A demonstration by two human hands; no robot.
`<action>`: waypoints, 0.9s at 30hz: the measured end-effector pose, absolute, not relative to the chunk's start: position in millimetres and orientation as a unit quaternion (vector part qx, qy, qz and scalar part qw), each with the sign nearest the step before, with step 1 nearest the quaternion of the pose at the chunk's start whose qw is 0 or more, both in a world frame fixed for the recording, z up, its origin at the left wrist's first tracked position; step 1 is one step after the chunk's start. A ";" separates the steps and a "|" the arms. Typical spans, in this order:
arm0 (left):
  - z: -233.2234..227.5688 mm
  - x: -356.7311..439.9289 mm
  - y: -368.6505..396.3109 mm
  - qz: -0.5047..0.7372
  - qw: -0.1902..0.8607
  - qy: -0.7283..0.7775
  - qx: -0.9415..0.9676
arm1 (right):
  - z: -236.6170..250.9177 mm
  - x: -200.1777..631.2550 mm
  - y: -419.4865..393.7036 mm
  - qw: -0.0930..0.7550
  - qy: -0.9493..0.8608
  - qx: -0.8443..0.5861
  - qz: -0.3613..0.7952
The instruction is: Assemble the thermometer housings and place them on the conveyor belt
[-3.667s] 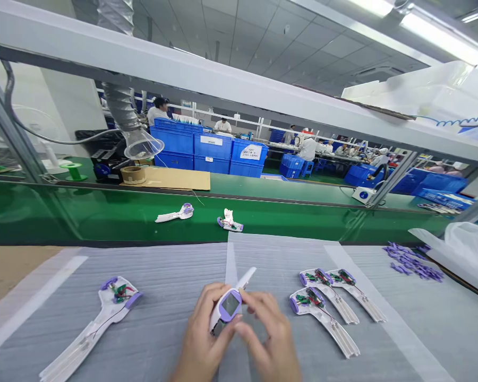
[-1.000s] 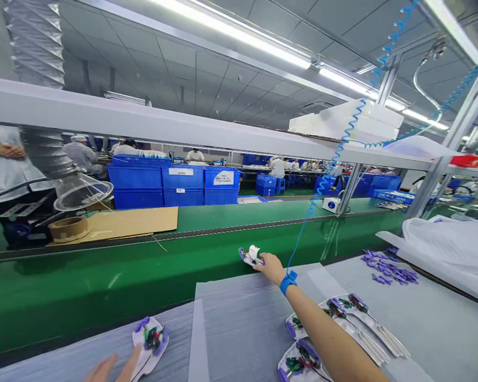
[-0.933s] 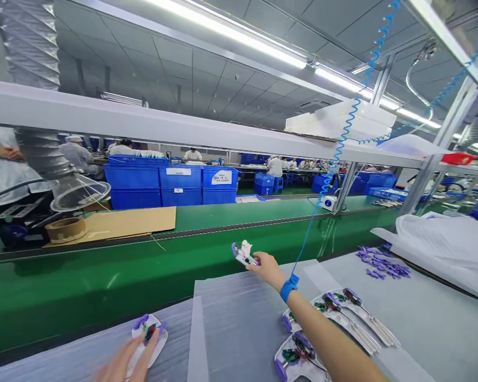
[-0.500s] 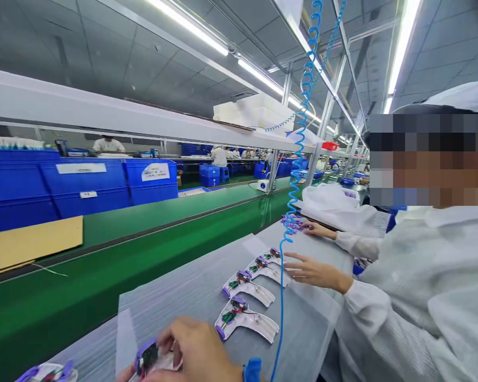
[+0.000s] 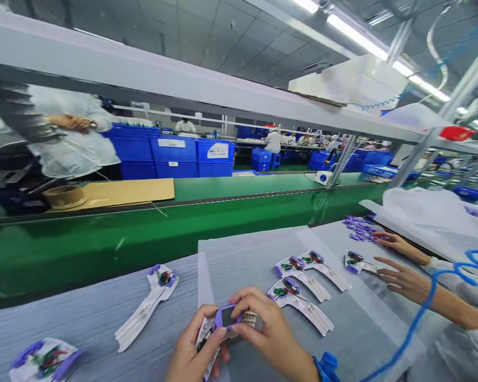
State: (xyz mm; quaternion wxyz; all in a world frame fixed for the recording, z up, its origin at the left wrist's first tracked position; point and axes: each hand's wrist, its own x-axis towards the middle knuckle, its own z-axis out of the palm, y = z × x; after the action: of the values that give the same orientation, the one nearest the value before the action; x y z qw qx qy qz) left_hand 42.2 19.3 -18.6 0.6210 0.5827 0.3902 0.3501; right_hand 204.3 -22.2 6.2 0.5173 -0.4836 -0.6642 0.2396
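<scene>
Both of the person's hands meet low at the centre of the view, just above the grey foam sheet that covers the worktop. The left hand is curled around the white lower part of a thermometer shell, fingers closed on it from below. The right hand is closed on the same shell from above, thumb and forefinger pinched at its purple screen frame; a blue wrist strap with a coiled cord sits on that wrist. The shell is held between the two hands, slightly off the sheet.

To the left lies an open shell half, inner side up, with another blurred piece at the lower left corner. To the right lie three more open halves, close together. Farther right, a co-worker's hands rest near a single half and a heap of small purple parts. Beyond the worktop runs the green conveyor belt
</scene>
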 end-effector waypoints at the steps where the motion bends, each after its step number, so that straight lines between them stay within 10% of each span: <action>1: -16.5 41.3 18.4 0.353 0.610 0.384 0.597 | 5.4 204.0 -22.7 0.507 -0.678 -0.484 0.222; 27: -20.9 25.5 19.3 0.339 0.553 0.380 0.659 | -3.2 199.1 -22.9 0.488 -0.745 -0.441 0.109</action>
State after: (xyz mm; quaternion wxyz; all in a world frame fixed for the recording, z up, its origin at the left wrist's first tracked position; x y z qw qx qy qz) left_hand 25.5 19.3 -20.9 0.5530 0.6591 0.3803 0.3395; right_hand 199.1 -22.9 -3.2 0.4879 -0.4411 -0.7453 0.1093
